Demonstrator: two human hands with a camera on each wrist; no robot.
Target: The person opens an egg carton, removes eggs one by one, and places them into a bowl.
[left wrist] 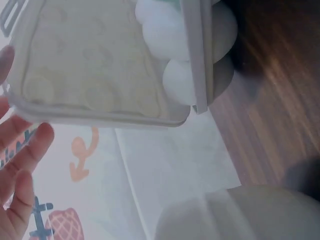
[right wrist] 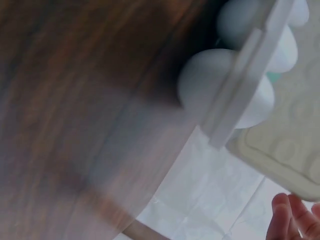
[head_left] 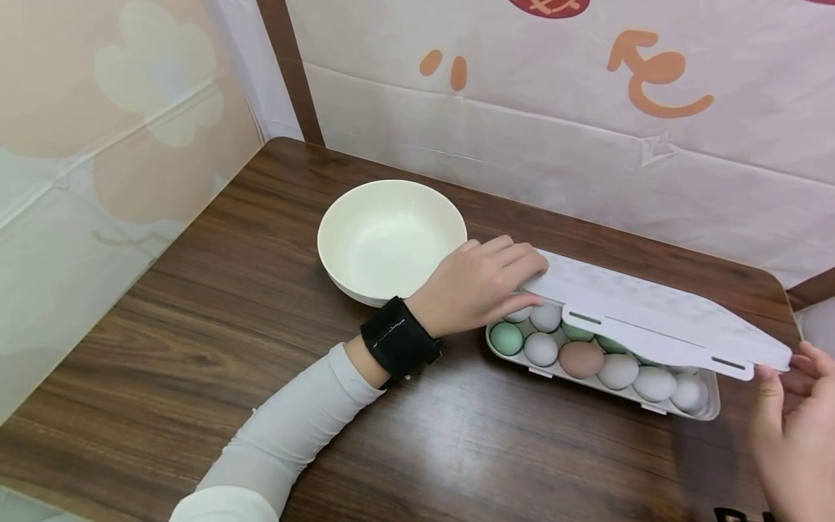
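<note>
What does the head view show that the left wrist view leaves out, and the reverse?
Only the head view shows both hands, left hand and right hand, at the ends of the raised lid, plus green and brown eggs and the whole bowl. Only the left wrist view shows the lid's dimpled underside. Both show white eggs, the wooden table and the printed backdrop.

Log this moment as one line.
left hand: grips lid | right hand: grips lid | egg tray: half open | bowl: empty

A dark wood-grain bench [head_left: 215,304] fills the lower frame; pale printed sheets [head_left: 587,130] with orange marks hang behind and along the left side
</note>
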